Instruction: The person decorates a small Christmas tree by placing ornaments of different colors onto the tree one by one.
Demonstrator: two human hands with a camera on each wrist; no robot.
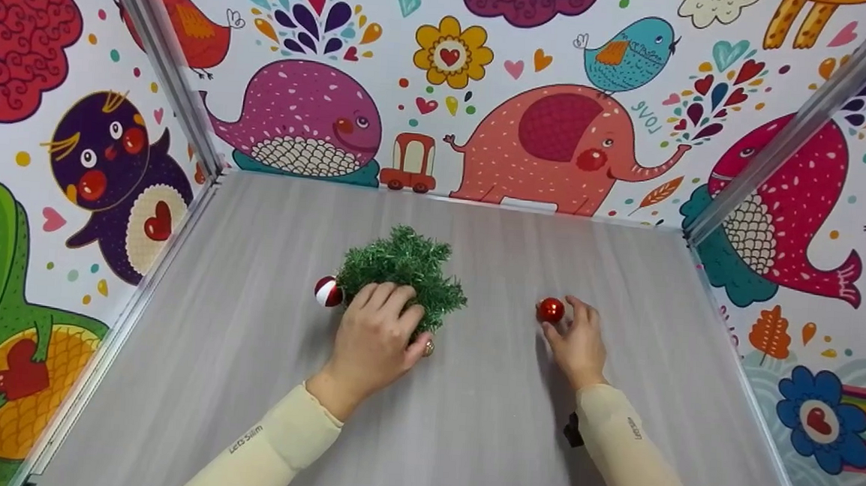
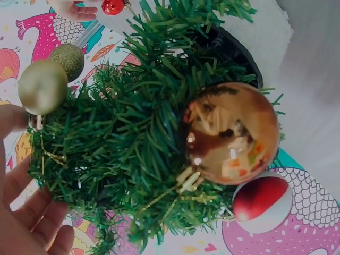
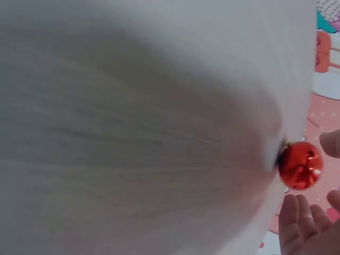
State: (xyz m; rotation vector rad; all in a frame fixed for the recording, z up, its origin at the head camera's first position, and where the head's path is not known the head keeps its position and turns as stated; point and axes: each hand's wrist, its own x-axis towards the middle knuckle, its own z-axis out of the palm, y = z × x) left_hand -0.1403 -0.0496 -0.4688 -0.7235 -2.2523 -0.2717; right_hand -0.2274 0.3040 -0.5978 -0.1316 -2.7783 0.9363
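Note:
My left hand grips the top of a small artificial Christmas tree. In the left wrist view its fingers curl at the green branches. From the tree hang a shiny copper bauble, a red-and-white bauble and two gold-green baubles, one smooth and one glittery. To the right, a shiny red bauble sits on the table. My right hand is beside it, thumb and fingers spread around it; the right wrist view shows gaps between them and the bauble.
The grey wood-grain table is bounded by panels printed with cartoon animals at the back and both sides. Metal rails run along the corners. The tree's dark round base shows in the left wrist view.

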